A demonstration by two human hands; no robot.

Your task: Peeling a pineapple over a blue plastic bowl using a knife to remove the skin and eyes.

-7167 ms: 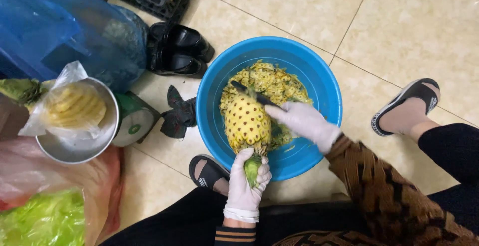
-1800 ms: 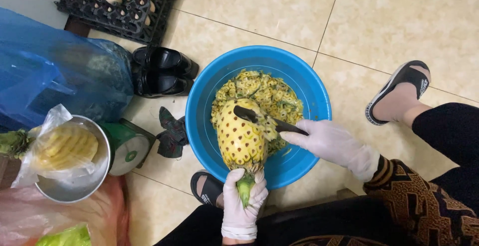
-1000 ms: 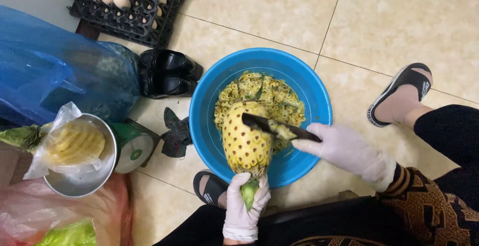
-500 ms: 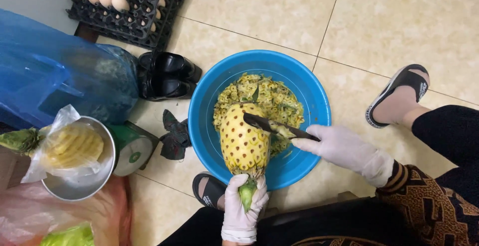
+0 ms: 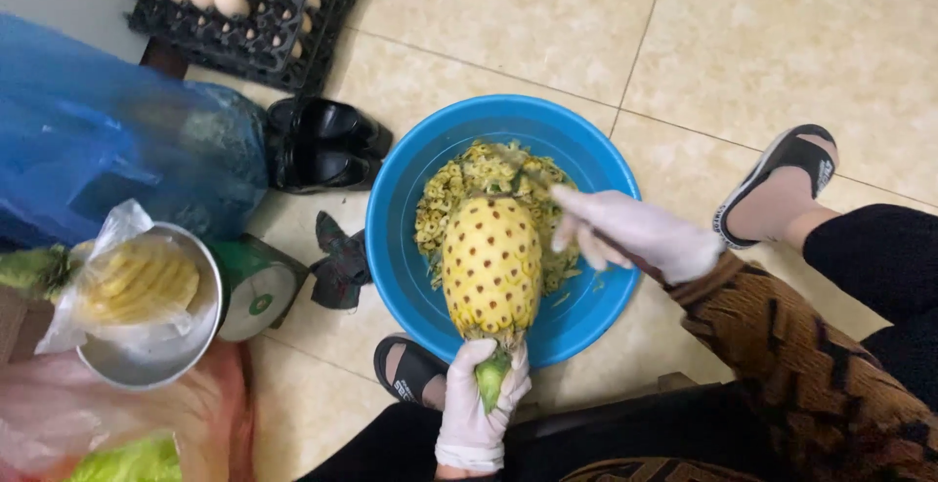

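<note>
My left hand [image 5: 481,406] gripped green stem, held peeled pineapple [image 5: 491,265] upright over blue basin [image 5: 401,238] so scraps fell inside. My right hand [image 5: 633,236] hovered beside fruit top, closed round blurred knife handle, I judged.

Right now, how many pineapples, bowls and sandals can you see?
Pineapples: 2
Bowls: 2, one blue, one metal
Sandals: 2
Total: 6
</note>
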